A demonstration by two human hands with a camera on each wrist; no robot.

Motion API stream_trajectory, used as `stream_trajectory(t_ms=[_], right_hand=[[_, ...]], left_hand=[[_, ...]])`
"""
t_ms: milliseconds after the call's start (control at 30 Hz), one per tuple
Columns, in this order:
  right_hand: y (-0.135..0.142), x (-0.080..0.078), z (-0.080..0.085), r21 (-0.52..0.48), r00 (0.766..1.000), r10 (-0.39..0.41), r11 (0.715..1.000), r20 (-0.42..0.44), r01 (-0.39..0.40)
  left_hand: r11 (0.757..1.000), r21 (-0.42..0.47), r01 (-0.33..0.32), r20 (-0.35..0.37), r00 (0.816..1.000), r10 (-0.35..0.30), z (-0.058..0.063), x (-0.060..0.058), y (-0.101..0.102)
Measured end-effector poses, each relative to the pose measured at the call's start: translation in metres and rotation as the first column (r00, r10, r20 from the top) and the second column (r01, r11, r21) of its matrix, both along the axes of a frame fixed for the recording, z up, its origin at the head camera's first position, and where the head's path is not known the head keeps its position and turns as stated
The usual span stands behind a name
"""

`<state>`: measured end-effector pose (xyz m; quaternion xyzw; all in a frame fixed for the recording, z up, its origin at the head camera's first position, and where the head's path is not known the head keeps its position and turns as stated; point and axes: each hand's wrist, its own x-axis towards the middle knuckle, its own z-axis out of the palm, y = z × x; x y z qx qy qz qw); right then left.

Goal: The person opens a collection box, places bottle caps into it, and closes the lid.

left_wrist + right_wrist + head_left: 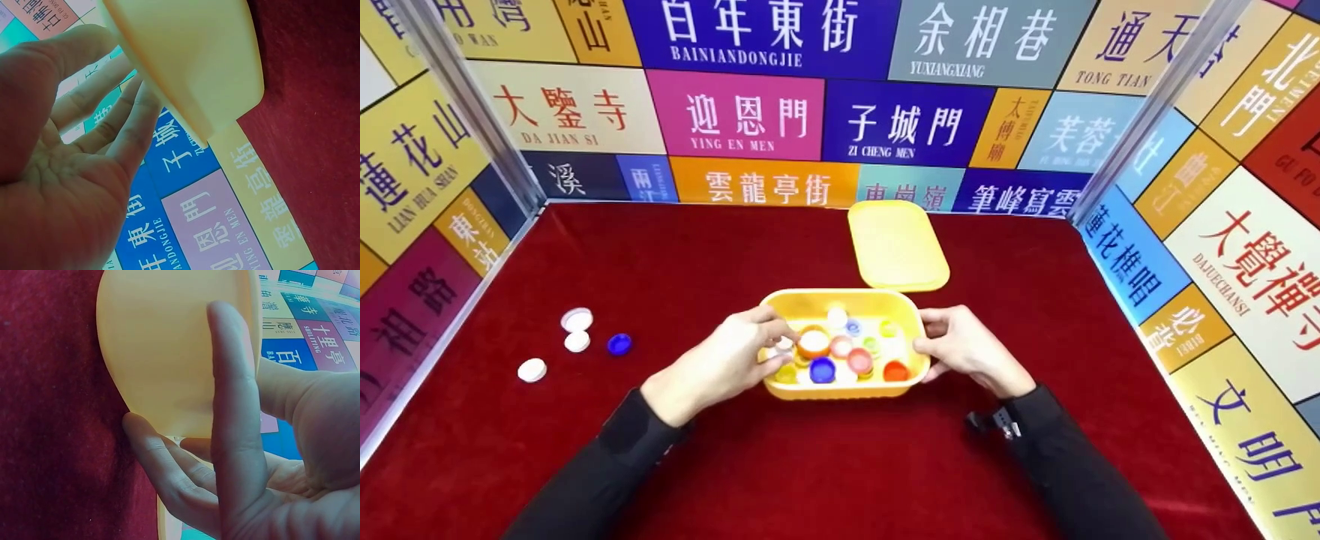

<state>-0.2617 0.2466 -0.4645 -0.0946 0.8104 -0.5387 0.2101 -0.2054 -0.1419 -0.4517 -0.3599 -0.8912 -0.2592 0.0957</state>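
Note:
A yellow plastic box (840, 391) holds several bottle caps in white, blue, orange, red, pink and yellow-green. My right hand (971, 349) grips its right end, thumb over the rim and fingers against the outer wall; the right wrist view shows the fingers along the box wall (163, 354). Over the left rim reaches my left hand (727, 360), thumb and fingers parted above a white cap (784, 343). In the left wrist view, the box wall (197, 56) hides its fingertips. A blue cap (823, 370) and an orange cap (814, 342) lie near those fingers.
Behind the box lies a yellow lid (898, 246) on the red cloth (697, 247). Left of the left arm are a blue cap (619, 344), a white cap (532, 370) and two more pale caps (577, 341) close together. Printed panels (735, 112) wall the table's back and sides.

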Motion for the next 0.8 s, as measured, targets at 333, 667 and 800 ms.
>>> stream_trajectory(t_ms=[333,667,800], right_hand=[[0.002,-0.001,-0.001,0.015,1.0,-0.001,1.0,0.001,0.001],[0.001,0.0,-0.001,-0.003,1.0,0.001,1.0,0.004,-0.001],[0.001,0.0,-0.001,-0.01,1.0,0.006,1.0,-0.004,-0.006]], left_hand=[[0.996,0.028,-0.081,-0.015,0.997,0.081,0.006,-0.005,-0.011],[0.966,0.112,-0.232,-0.018,0.972,0.235,0.006,-0.022,-0.043],[0.939,0.122,-0.32,0.015,0.947,0.321,0.008,-0.029,-0.061]])
